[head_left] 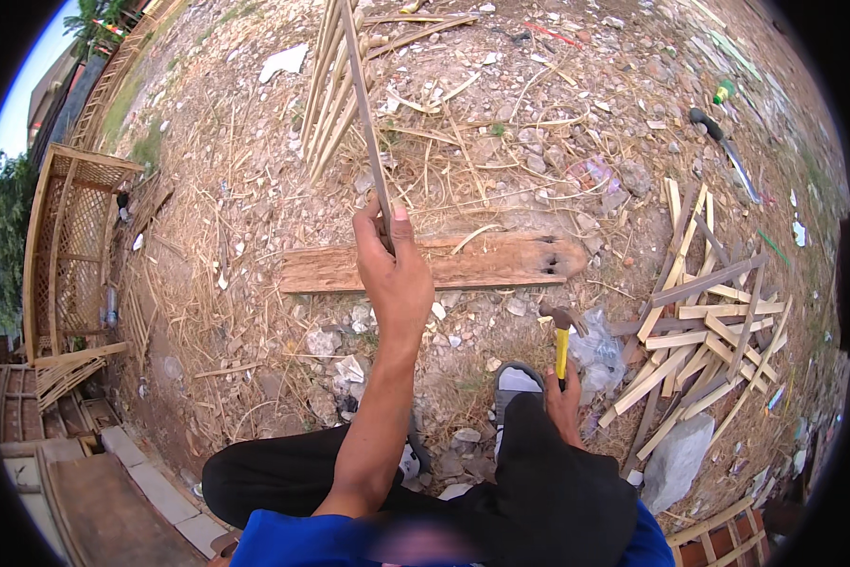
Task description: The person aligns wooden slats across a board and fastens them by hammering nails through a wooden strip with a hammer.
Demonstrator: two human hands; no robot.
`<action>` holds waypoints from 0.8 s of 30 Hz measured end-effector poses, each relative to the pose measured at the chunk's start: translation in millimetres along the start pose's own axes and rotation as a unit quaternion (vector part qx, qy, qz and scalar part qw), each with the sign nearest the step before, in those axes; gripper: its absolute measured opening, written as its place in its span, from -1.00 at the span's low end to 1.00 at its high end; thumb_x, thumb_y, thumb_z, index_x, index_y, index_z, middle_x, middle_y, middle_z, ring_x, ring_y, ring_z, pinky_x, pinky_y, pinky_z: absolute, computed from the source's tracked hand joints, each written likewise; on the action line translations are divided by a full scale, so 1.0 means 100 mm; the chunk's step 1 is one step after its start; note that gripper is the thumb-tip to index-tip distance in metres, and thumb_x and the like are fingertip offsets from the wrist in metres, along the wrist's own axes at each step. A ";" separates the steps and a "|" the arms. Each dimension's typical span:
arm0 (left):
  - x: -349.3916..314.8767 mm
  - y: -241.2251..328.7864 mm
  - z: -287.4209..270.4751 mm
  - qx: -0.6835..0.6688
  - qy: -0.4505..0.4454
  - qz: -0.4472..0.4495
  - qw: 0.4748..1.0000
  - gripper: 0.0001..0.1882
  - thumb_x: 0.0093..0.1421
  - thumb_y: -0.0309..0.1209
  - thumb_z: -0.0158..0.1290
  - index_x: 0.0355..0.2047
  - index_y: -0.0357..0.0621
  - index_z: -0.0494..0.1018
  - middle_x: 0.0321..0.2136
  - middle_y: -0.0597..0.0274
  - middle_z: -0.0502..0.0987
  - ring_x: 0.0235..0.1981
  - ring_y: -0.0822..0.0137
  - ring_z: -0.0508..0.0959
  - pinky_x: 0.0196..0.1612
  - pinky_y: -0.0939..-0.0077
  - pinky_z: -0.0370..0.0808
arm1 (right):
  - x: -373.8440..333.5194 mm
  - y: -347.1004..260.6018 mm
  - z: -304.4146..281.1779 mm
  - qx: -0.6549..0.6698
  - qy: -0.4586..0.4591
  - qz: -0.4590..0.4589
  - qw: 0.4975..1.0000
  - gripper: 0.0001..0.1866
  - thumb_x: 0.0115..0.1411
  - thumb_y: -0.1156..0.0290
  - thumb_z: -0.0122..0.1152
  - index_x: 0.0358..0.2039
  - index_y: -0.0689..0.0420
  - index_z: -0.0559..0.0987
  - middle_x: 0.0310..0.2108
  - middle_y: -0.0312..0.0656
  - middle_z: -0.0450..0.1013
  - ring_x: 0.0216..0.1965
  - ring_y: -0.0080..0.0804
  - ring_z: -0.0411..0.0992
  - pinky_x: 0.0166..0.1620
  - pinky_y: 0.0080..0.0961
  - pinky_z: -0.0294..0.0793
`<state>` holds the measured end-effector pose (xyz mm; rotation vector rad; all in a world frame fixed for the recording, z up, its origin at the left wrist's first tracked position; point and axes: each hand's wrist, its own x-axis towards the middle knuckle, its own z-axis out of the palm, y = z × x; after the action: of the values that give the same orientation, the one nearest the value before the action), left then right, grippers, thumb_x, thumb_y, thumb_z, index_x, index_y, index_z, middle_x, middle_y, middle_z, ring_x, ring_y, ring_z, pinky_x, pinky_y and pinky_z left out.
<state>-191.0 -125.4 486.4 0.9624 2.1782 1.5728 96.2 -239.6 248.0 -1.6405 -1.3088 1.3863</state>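
Observation:
My left hand [390, 260] grips the near end of a long thin wooden strip [364, 113], thumb on one side and fingers on the other. The strip joins a frame of several pale slats [329, 104] that reaches away from me. Beneath that hand, a thick wooden plank [501, 260] lies crosswise on the ground. By my right shoe, my right hand [565, 406] is closed round the handle of a claw hammer [562, 345], yellow and black with a rusty head pointing up. A clear plastic bag [597, 352] lies beside the hammer.
At the right is a loose pile of cut wood strips [699, 331], with a pale stone block [678, 460] nearer me. A handsaw [723, 151] with a black handle lies farther right. Lattice panels [75, 250] stand at the left. Stones and wood scraps litter the ground.

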 end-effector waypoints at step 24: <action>-0.46 -2.40 2.19 -0.079 -0.177 -0.225 0.955 -0.68 0.42 -0.15 -0.11 -0.24 -0.19 0.34 -0.67 0.32 0.40 -0.69 0.50 0.37 -0.63 0.53 0.27 | 0.93 0.51 0.16 -0.053 0.028 0.033 0.998 -0.61 0.27 0.41 0.13 0.06 0.33 0.43 -0.15 -0.01 0.46 -0.11 -0.30 0.41 0.02 -0.38 0.37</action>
<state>-113.7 -40.1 179.7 0.5866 1.8249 1.2247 92.0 -171.5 165.5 -1.7951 -1.3281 1.3187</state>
